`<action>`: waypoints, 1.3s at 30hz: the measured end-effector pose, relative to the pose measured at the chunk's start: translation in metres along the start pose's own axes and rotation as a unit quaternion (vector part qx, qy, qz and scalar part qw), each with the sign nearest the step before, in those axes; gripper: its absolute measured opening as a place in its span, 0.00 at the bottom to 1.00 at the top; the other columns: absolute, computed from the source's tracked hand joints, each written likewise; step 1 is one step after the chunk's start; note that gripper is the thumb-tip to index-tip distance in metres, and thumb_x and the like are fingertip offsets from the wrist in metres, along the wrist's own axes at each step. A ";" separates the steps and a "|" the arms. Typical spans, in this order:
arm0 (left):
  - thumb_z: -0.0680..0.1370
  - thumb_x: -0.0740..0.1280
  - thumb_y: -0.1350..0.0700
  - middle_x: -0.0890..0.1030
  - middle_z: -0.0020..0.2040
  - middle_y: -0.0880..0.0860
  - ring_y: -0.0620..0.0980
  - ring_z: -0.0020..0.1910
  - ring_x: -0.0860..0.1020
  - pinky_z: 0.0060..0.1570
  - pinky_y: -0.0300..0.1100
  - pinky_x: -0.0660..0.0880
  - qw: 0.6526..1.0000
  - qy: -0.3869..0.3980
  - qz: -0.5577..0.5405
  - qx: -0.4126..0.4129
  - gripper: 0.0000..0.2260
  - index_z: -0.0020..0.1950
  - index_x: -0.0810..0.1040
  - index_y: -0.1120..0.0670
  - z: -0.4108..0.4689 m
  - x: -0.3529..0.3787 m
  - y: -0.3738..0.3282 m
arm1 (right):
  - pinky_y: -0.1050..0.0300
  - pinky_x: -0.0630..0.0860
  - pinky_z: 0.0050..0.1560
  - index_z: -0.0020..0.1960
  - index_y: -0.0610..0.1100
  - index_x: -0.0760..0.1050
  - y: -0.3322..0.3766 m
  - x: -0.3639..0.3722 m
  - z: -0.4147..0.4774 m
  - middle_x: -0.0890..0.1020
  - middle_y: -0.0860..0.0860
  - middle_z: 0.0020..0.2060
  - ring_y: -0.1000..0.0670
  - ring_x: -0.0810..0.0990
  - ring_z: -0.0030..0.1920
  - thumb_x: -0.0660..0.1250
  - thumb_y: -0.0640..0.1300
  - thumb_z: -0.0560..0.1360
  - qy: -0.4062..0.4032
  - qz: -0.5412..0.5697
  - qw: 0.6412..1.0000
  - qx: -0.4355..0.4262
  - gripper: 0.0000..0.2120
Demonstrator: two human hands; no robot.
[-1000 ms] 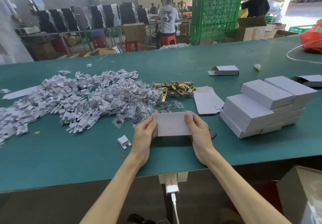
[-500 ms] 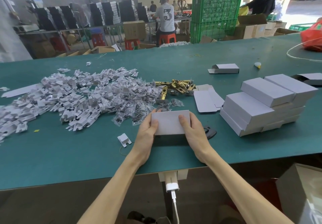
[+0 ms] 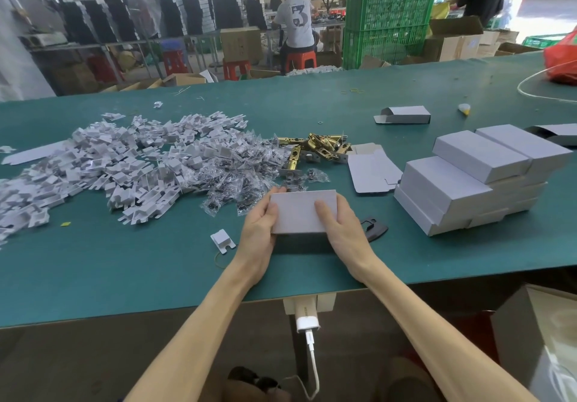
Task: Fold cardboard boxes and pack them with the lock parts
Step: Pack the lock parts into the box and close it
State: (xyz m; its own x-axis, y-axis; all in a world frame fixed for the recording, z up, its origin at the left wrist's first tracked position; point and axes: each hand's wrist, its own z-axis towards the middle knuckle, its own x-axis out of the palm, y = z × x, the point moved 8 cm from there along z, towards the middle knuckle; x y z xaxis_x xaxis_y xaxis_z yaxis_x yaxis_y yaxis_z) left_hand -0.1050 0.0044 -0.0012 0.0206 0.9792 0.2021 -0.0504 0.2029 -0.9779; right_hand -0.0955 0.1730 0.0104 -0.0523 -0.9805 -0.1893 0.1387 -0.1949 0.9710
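A small grey cardboard box (image 3: 301,211) sits at the centre of the frame, held just above the green desk (image 3: 125,261). Its flaps are closed, so its contents cannot be seen. The left hand (image 3: 260,229) grips its left end and the right hand (image 3: 342,226) clasps its right end, thumb laid across the top. Both forearms reach in from the lower edge. A black plate (image 3: 373,229) lies just right of the right hand. At the right stands a stack of closed boxes (image 3: 474,176). Behind the box lie brass lock parts (image 3: 318,147), bagged screws (image 3: 249,167) and, leftward, a heap of white inserts (image 3: 109,164).
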 end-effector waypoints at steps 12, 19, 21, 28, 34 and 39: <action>0.85 0.62 0.64 0.71 0.75 0.43 0.37 0.66 0.77 0.62 0.36 0.76 0.999 0.023 0.015 0.016 0.30 0.85 0.55 0.53 0.003 0.003 -0.003 | 0.43 0.71 0.69 0.81 0.46 0.44 0.004 0.013 0.000 0.74 0.48 0.69 0.47 0.75 0.66 0.60 0.58 0.82 0.048 -0.074 0.996 0.000 0.37; 0.85 0.63 0.62 0.83 0.66 0.55 0.49 0.61 0.80 0.58 0.40 0.79 0.999 -0.004 -0.020 0.028 0.20 0.77 0.70 0.60 -0.001 0.000 -0.009 | 0.65 0.59 0.70 0.82 0.49 0.45 0.020 0.010 -0.006 0.58 0.53 0.68 0.57 0.60 0.68 0.73 0.57 0.75 0.007 -0.102 0.992 -0.072 0.48; 0.84 0.64 0.62 0.83 0.64 0.56 0.50 0.60 0.80 0.56 0.41 0.79 0.999 -0.013 -0.020 0.025 0.18 0.75 0.73 0.62 -0.003 -0.002 -0.010 | 0.59 0.57 0.73 0.81 0.51 0.54 0.030 0.010 -0.012 0.58 0.50 0.70 0.52 0.58 0.71 0.75 0.59 0.72 -0.015 -0.171 0.978 -0.121 0.46; 0.81 0.68 0.58 0.85 0.61 0.50 0.46 0.56 0.80 0.56 0.42 0.79 1.000 -0.002 -0.014 0.006 0.16 0.69 0.80 0.59 -0.005 0.002 -0.011 | 0.46 0.50 0.76 0.82 0.49 0.53 0.049 0.018 -0.030 0.66 0.47 0.72 0.46 0.60 0.74 0.70 0.55 0.76 0.032 -0.488 0.834 -0.256 0.41; 0.83 0.65 0.46 0.87 0.56 0.54 0.50 0.53 0.82 0.53 0.45 0.78 1.000 0.004 -0.012 -0.010 0.16 0.61 0.86 0.53 -0.011 0.010 -0.015 | 0.48 0.65 0.66 0.80 0.50 0.56 0.070 0.007 -0.035 0.69 0.44 0.67 0.43 0.69 0.64 0.65 0.60 0.78 0.063 -0.537 0.795 -0.275 0.36; 0.88 0.57 0.52 0.87 0.56 0.56 0.54 0.54 0.86 0.49 0.40 0.81 1.000 0.014 0.020 0.012 0.17 0.63 0.83 0.58 -0.009 0.010 -0.016 | 0.46 0.65 0.66 0.80 0.47 0.58 0.105 -0.055 -0.007 0.66 0.42 0.69 0.41 0.68 0.66 0.64 0.59 0.80 -0.041 -0.537 0.819 -0.200 0.34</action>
State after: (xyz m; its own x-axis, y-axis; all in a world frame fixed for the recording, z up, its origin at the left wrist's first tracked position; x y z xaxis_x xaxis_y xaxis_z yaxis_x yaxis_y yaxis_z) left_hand -0.0947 0.0112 0.0161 0.0465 0.9860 0.1604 -0.0748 0.1635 -0.9837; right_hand -0.0712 0.2058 0.1218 -0.4208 -0.2376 -0.8755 0.2816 -0.9516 0.1229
